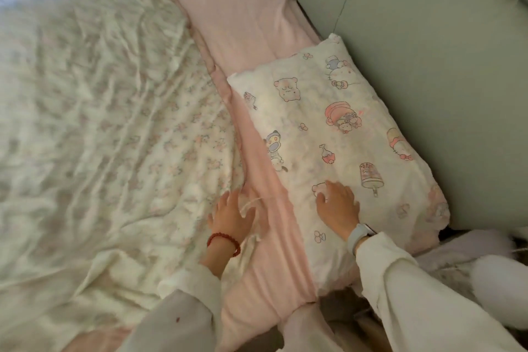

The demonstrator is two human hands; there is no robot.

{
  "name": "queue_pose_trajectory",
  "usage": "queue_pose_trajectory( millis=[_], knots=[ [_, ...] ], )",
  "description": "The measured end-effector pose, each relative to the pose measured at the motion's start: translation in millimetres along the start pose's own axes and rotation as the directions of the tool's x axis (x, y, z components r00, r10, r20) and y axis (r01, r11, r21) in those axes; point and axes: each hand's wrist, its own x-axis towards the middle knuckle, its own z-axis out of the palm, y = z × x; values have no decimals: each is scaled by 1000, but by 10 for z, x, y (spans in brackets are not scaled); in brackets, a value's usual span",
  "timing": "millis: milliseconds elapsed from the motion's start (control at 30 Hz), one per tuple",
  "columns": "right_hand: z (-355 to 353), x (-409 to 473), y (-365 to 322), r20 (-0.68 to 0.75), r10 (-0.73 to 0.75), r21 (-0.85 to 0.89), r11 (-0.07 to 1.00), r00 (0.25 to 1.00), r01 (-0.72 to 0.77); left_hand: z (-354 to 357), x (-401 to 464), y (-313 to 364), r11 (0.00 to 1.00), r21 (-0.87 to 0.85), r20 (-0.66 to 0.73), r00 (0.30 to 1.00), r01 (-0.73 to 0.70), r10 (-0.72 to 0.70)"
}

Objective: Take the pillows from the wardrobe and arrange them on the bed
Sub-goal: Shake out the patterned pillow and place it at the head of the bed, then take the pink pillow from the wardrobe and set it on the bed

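Both my hands lie open: right hand (337, 206) flat on the cartoon pillow (337, 134), left hand (233, 213) on blurred bedding (100, 123) beside it.

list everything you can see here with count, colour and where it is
cartoon pillow: 1, white with pastel cartoon prints, lying flat against the headboard
headboard: 1, pale green, padded, along the right
pink sheet: 1, pink, strip between pillow and blanket
floral blanket: 1, cream with small pink flowers, crumpled, left
left hand: 1, red bead bracelet, open, at the blanket's edge
right hand: 1, pale blue watch, flat on the pillow
sleeves: 2, white
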Motion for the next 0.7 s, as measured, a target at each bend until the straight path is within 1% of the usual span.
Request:
queue_pose_trajectory(
  millis=[100, 200, 267, 333, 400, 467, 567, 633, 700],
  knots=[
    [382, -684, -693, 83, -205, 115, 974, 975, 195, -542, -529, -727, 993, -117, -136, 990, 30, -46],
    [898, -1472, -1373, 168, -350, 173, 931, 922, 322, -1063, -1176, -1619, 974, -222, -257, 962, 36, -94],
    [1308, -2000, -1821, 217, -432, 181, 899, 875, 398, -1400, -1636, -2287, 960, -271, -320, 934, 72, -160],
    [1735, -2539, -2250, 278, -512, 182, 859, 813, 479, -1712, -2146, -2960, 934, -327, -381, 885, 143, -268],
    [2155, -3075, -2666, 354, -581, 186, 812, 733, 553, -1984, -2692, -3609, 894, -391, -435, 812, 219, -389],
    [2560, -3560, -3050, 422, -631, 194, 764, 651, 615, -2190, -3213, -4198, 841, -454, -467, 725, 295, -507],
    [3124, -4156, -3536, 516, -678, 179, 682, 523, 709, -2349, -3864, -4926, 734, -564, -493, 558, 379, -667],
    [3483, -4485, -3797, 579, -690, 186, 630, 434, 754, -2376, -4185, -5301, 658, -625, -477, 461, 421, -748],
    [3810, -4766, -4013, 620, -694, 191, 586, 366, 787, -2362, -4421, -5584, 583, -677, -431, 400, 449, -809]
  ],
)
